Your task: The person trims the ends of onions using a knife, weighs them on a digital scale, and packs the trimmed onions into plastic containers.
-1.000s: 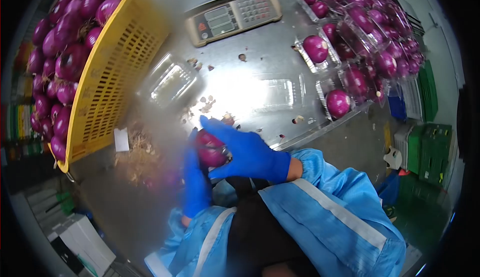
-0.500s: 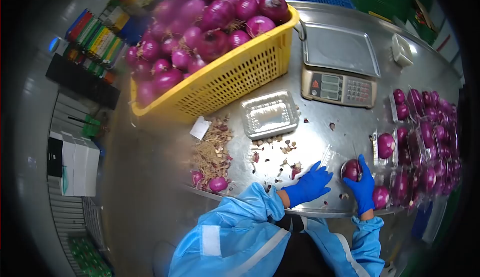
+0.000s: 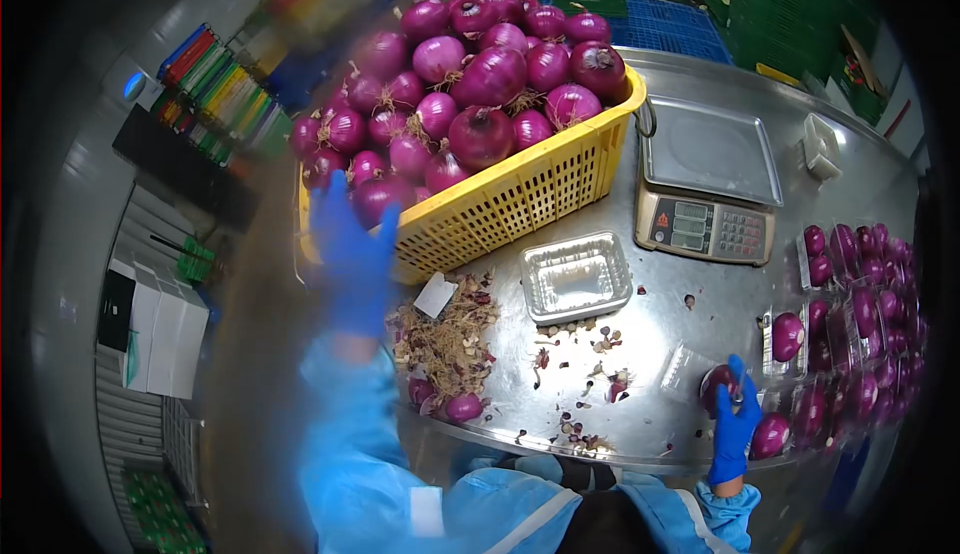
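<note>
My left hand (image 3: 352, 259), in a blue glove and smeared by motion, is raised at the front left corner of a yellow crate (image 3: 520, 189) heaped with red onions (image 3: 488, 137). Its thumb and fingers are apart, and no onion shows between them. At the table's right, my blue-gloved right hand (image 3: 735, 426) grips a red onion (image 3: 716, 386) from its right side. This onion sits at the end of a clear plastic tray (image 3: 686, 372), partly covered by my fingers.
Packed onions in clear trays (image 3: 865, 309) line the right side. A scale (image 3: 708, 179) stands behind a stack of clear trays (image 3: 575, 279). Root trimmings (image 3: 445, 334), a white paper piece (image 3: 434, 296) and a loose small onion (image 3: 463, 408) lie at the left of the metal table.
My left hand has moved from the table's front middle up and left to the crate. My right hand stays at the same onion. The whole view has shifted slightly.
</note>
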